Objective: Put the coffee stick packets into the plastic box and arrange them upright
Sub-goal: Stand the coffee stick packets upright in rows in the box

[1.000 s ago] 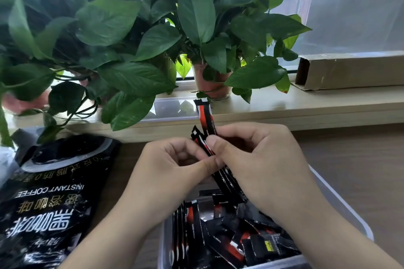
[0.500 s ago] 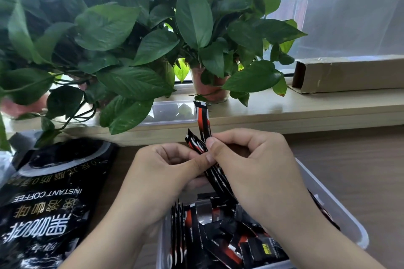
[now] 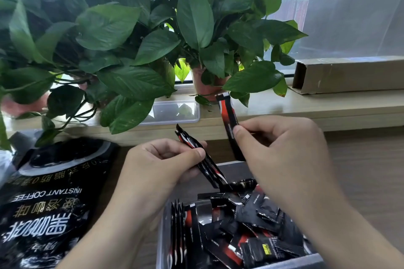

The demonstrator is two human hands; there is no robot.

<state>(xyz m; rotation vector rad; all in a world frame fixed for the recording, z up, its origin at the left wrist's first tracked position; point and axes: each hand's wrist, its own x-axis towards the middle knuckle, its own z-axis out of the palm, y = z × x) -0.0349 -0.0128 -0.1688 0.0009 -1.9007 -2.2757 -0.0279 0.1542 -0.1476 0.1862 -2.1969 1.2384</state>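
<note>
My left hand (image 3: 159,166) grips a small bundle of black and red coffee stick packets (image 3: 209,170), tilted with its top to the upper left. A single packet (image 3: 228,120) stands nearly upright, pinched in my right hand (image 3: 282,148). Both hands hover over the far end of the clear plastic box (image 3: 161,236). Inside the box, several packets (image 3: 247,225) lie jumbled, and a few more packets (image 3: 178,231) stand on edge against its left wall. My right forearm hides the box's right side.
A black instant coffee bag (image 3: 48,199) lies on the table at left. On the windowsill behind are leafy potted plants (image 3: 196,28), a clear lid (image 3: 175,111) and a long cardboard box (image 3: 349,74). Wooden table (image 3: 367,170) shows at right.
My hands have moved apart. The right hand has drawn one packet away to the right, out of the bundle that the left hand keeps holding.
</note>
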